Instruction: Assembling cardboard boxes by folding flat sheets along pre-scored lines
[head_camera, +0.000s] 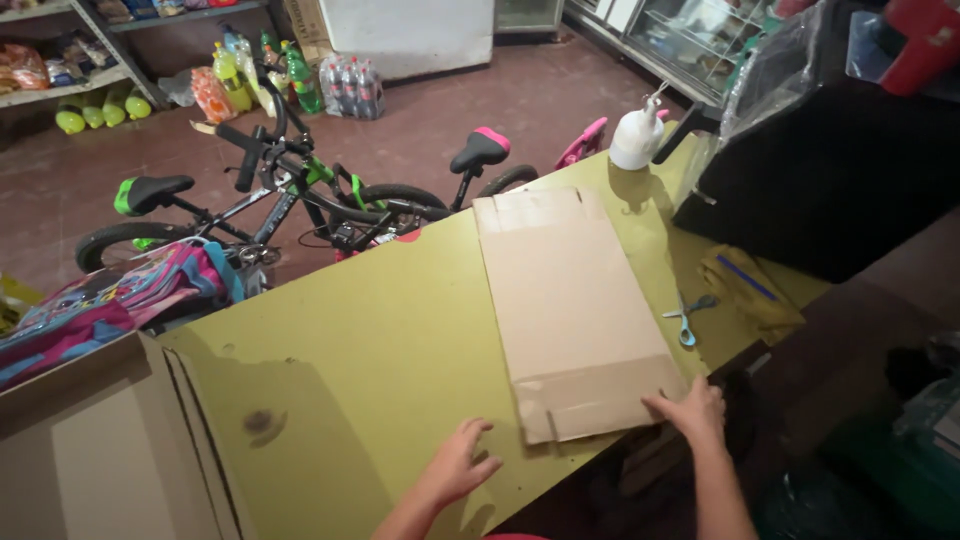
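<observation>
- Step in hand, by the look of it: steadying a flattened cardboard sheet (570, 300) on a green counter (400, 340).
- Right hand (688, 408): laid on the near right corner of the sheet, fingers spread and flat, pinching nothing.
- Left hand (458, 466): flat on the bare counter just beside the sheet's near left corner, fingers loosely spread, apparently not touching the sheet, holding nothing.
- Advice for a clean hold: press with flat palms, not fingertips, to avoid denting; keep the sheet's near edge along the counter's near edge; bring the left hand onto the near left corner for even pressure, since 1 hand alone lets the sheet pivot.
- Sheet, position: on the right half of the counter, running from the near edge toward the far edge.
- Sheet, look: plain brown, long and rectangular, lying flat; 2 fold lines across it, 1 near each short end; slits cut into the near end, forming flaps; far end with similar flaps.
- Scissors (688, 315): blue handles, lying near the sheet's right side, close to the counter's right edge, apart from both hands.
- Yellow cloth (750, 290): at the right edge, beyond the scissors.
- White bottle (637, 135): upright at the far right corner.
- Bicycles (280, 200): 2, standing on the floor beyond the far edge.
</observation>
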